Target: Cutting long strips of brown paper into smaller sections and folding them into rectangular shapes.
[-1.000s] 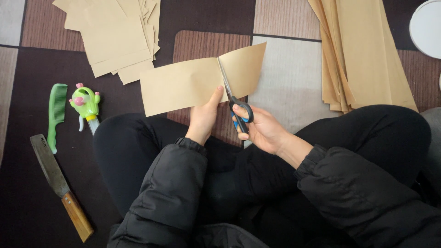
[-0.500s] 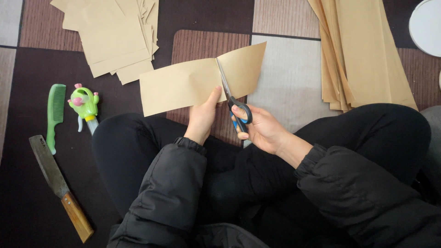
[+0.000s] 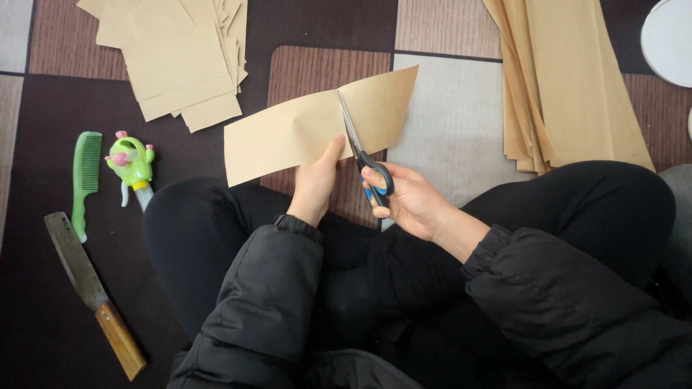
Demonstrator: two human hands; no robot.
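Head view: a seated person in black sleeves and trousers, legs crossed on a brown and grey patterned floor mat.
Left hand: fingers closed on the near edge of a tan paper sheet, thumb on top, holding it up above the lap.
Right hand: fingers through the handles of the scissors, gripped shut on them.
Scissors: blades point far, lying across the sheet in a cut that runs from its near edge most of the way up, right of the left thumb.
Sheet: long, tilted, right end higher; it hides part of the mat behind.
Far left: a loose pile of cut tan pieces.
Far right: a stack of long tan sheets, with a white round object at the corner.
Left, on the mat: green comb, small green handheld fan, wooden-handled knife nearest.
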